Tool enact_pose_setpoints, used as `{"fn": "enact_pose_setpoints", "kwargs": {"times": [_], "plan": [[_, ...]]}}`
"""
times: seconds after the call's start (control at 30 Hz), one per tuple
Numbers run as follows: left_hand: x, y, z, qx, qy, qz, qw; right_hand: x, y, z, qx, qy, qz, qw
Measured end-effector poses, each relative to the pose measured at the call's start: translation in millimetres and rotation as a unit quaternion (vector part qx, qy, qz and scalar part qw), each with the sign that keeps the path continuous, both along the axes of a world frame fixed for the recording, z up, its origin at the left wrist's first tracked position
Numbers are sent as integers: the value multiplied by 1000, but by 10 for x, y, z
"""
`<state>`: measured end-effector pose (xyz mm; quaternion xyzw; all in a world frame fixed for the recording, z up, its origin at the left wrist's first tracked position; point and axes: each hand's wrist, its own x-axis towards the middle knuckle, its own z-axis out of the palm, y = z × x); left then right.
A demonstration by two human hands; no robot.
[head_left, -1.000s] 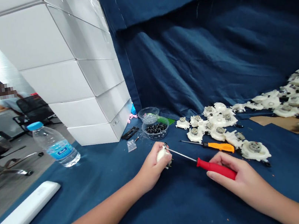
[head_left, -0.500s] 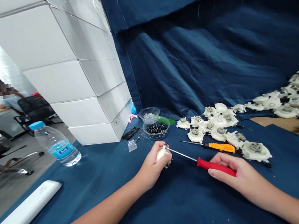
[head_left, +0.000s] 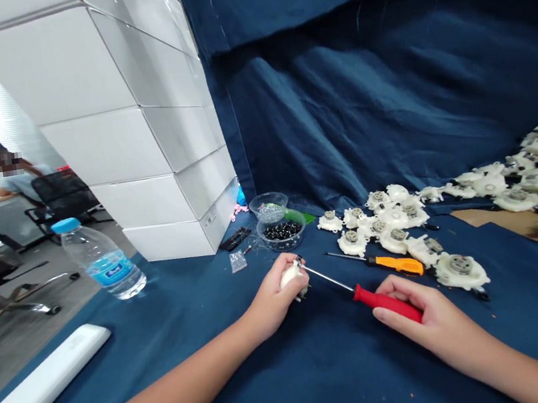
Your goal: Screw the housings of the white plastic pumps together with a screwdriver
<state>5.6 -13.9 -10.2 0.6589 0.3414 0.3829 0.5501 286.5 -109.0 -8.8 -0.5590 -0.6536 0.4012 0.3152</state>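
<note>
Left hand: fingers clamped on small white part, 6 o'clock from bowl of black pieces. Right hand at the part's 4 o'clock, fingers wrapped round red screwdriver, tip at the part. Orange screwdriver on desk, 3 o'clock.

Bare hands, bare forearms

The left hand and the right hand are both ungloved, with slim fingers and smooth outlines. The left forearm is slender, uncovered along its whole visible length, and broadens gradually from a narrow wrist toward the elbow. The right forearm, of which a shorter stretch shows, is likewise slim and uncovered; the fingernails are too small to make out
</note>
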Motion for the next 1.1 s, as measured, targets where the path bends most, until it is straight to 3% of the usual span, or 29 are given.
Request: {"fn": "enact_pose_setpoints", "kwargs": {"times": [0.23,0.43,1.1], "plan": [[-4,2,-5,-4,3,3,1000,-12,-6,-55,51,-38,-15,998],[7,12,-45,-12,-14,3,1000,-69,-14,-116,117,0,-77,990],[0,26,25,-28,-17,23,999,-28,-35,-34,155,-79,-37,984]]}}
